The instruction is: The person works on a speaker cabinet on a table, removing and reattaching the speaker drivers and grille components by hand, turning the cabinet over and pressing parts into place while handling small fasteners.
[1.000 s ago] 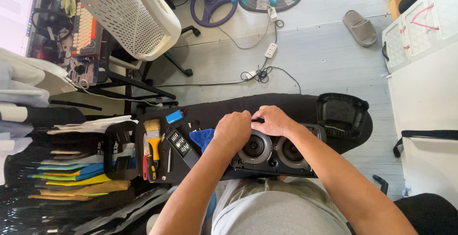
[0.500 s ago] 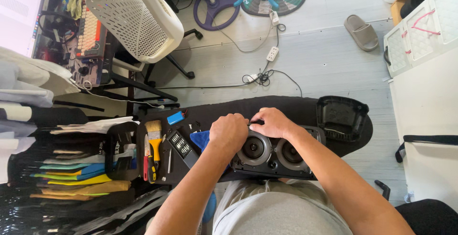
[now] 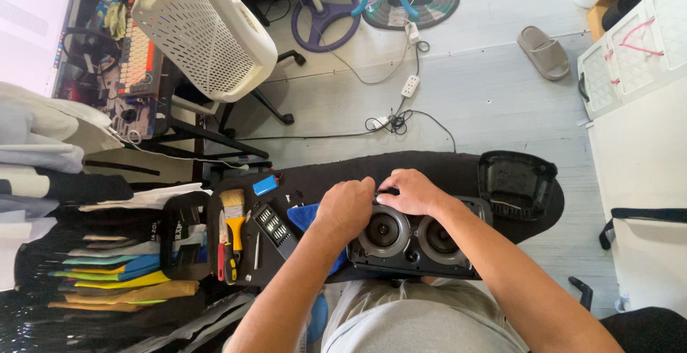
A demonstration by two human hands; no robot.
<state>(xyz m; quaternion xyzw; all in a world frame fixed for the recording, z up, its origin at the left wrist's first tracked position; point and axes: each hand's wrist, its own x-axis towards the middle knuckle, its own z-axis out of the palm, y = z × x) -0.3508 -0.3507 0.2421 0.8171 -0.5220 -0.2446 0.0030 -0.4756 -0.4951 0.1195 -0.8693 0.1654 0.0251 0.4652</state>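
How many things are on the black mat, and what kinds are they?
Speaker, under the left hand and right hand: 1
Black cover: 1
Paintbrush: 1
Blue battery pack: 1
Blue cloth: 1
Bit case: 1
Total: 6

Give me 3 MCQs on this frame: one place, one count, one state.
1. Where does the paintbrush lie?
A. left of the hands
B. on the white chair
C. on the floor by the slipper

2. How many round drivers show on the speaker?
A. one
B. two
C. four

3. What are the two hands doing?
A. hanging apart off the speaker
B. both resting on the speaker's top edge
C. holding the paintbrush

Key:
1. A, the brush lies on the black mat to the left of both hands.
2. B, two cones sit side by side on its face.
3. B, left hand and right hand meet at the top edge, fingers curled there.
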